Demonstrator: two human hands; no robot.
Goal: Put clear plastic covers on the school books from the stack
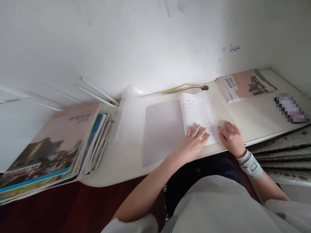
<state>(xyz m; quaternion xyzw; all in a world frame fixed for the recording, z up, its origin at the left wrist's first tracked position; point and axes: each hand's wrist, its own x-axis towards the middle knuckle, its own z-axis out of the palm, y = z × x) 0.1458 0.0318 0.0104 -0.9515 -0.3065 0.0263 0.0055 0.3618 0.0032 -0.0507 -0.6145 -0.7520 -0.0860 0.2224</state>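
An open book lies on the white desk, its printed page [198, 111] turned up and a plain greyish sheet [162, 129] spread out to the left. A clear plastic film [222, 110] shows past the page's right side. My left hand [195, 142] rests on the lower part of the printed page with its fingers spread. At the lower right corner of the page is my right hand [232, 137], thumb apart from slightly bent fingers, touching the film. Neither hand grips anything that I can see. A grey band [250, 164] wraps my right wrist.
Books in a stack [52, 142] stand at the left end of the desk [257, 116]. A pink-covered textbook [245, 85] lies at the back right, near a phone [291, 110]. Cables [184, 86] run along the wall into a desk hole. Patterned fabric [286, 145] hangs at the right.
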